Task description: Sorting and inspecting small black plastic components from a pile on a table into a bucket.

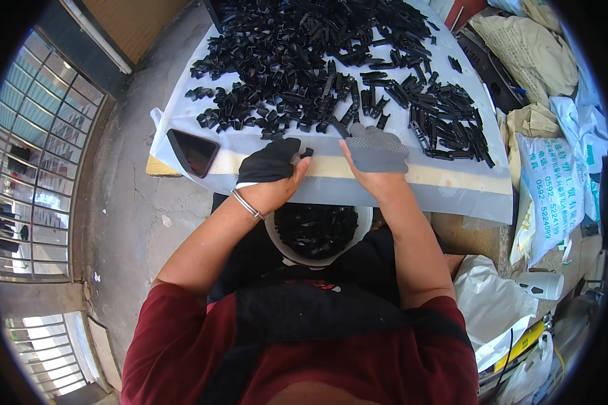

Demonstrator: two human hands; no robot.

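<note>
White-sheeted table (177, 109), beyond the bucket (274, 239): left hand (271, 165), black-gloved, pinching a small black piece (307, 152) just past the bucket; right hand (382, 152), grey-gloved, beside slim black clips (383, 121), openness and grip unclear. Advisable: light pinch, piece in full view; loose heap (270, 61) farther past the bucket.

Curled left hand (270, 163) near right hand (380, 150)

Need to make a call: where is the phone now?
In the head view, the phone lies at the near left corner of the white-covered table, left of the gloved left hand.
</note>
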